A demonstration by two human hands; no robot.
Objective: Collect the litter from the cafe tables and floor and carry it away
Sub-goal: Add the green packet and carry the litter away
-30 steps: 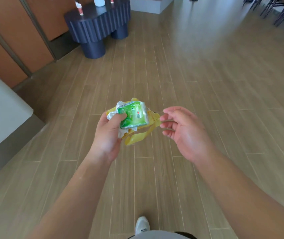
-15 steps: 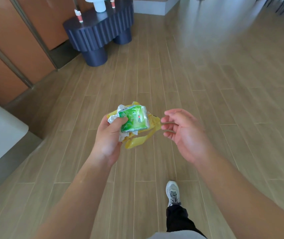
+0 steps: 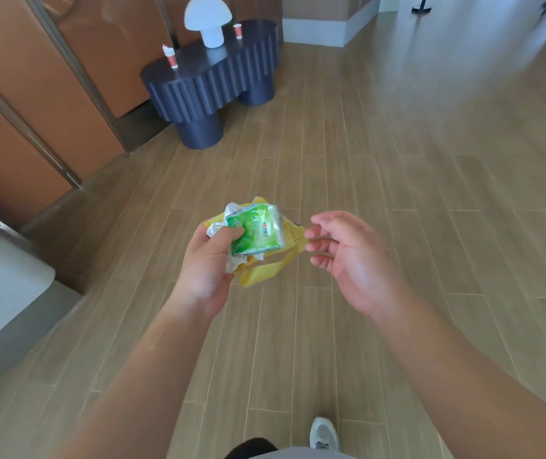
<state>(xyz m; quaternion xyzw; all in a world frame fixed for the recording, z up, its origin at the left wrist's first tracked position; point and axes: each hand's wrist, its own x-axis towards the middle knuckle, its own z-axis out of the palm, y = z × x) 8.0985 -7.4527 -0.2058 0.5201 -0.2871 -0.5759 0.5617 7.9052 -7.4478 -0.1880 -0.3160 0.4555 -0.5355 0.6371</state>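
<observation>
The left hand [image 3: 210, 260] grips a bundle of litter [image 3: 255, 235] at the centre of view, thumb laid across its near side; a loose strip [image 3: 261, 274] hangs from the bundle toward 5 o'clock. The right hand [image 3: 352, 256] sits just beside the bundle at 3 o'clock, fingertips near it (touching or apart cannot be told). Well beyond, toward 11 o'clock, a table [image 3: 218, 81] stands by the wall and bears a lamp [image 3: 208, 23] between two cups: one [image 3: 169, 58] near its left end, the other [image 3: 238, 30] right of the lamp. A counter corner [image 3: 3, 279] juts in at 9 o'clock. A shoe [image 3: 324, 432] rests on the floor [image 3: 414, 180] at 6 o'clock.
</observation>
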